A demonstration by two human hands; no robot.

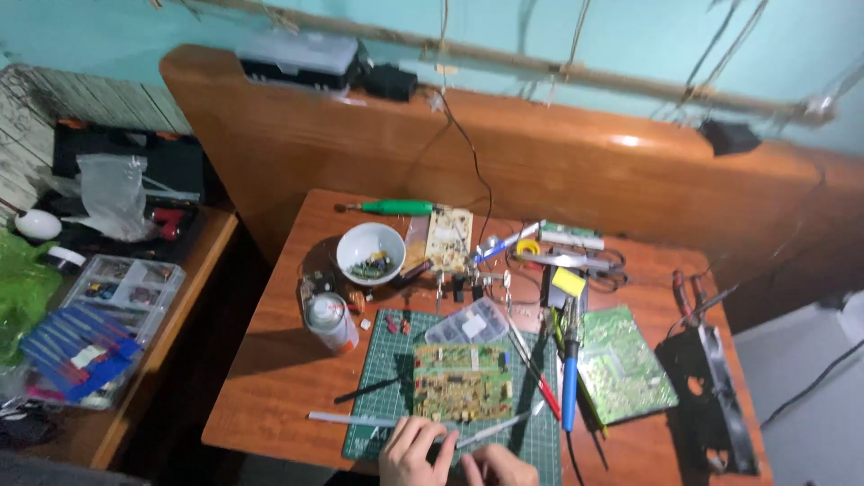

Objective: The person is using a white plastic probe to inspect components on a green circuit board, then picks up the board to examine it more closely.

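Note:
My left hand [412, 452] and my right hand [500, 468] meet at the near edge of a green cutting mat [389, 358], low in the view and partly cut off. The left fingertips rest on the near end of a thin silver tool [497, 428] that slants up to the right. My right hand is curled close beside it; its grip is hidden. Just beyond the hands a green-and-tan circuit board [462, 382] lies on the mat. A pale thin stick [349, 419] and a black probe [364, 390] lie left of my left hand.
On the small wooden table [279, 360] stand a white bowl [371, 252] of small parts, a spray can [331, 322], a clear parts box [466, 322], a blue-handled iron [570, 378], a second green board [624, 364] and a black fan [711, 396]. A side shelf with an organiser [121, 292] lies left.

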